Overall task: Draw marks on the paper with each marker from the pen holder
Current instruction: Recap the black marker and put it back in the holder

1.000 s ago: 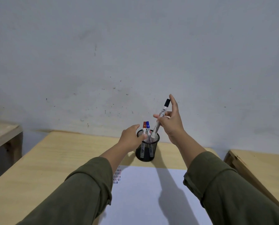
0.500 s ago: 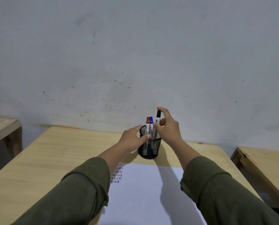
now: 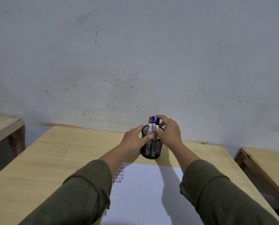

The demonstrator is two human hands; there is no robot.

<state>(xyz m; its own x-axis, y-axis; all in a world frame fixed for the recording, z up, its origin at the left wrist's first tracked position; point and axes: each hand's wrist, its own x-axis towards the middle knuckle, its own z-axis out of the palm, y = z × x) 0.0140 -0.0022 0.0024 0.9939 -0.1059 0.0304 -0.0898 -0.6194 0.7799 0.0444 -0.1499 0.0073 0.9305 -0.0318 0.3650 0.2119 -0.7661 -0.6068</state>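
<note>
A black mesh pen holder stands on the wooden table just beyond a white sheet of paper. Three markers stand upright in it: one with a red cap, one with a blue cap and one with a black cap. My left hand grips the holder's left side at the rim. My right hand is at the holder's right, thumb and forefinger closed around the black marker. Rows of short red, blue and black marks sit at the paper's upper left, partly hidden by my left sleeve.
The table ends close to a grey wall behind the holder. A wooden bench stands to the left and another wooden surface to the right, each across a gap.
My right hand lowered the black marker from up in the air into the holder beside the red and blue ones. My left hand stayed on the holder.
</note>
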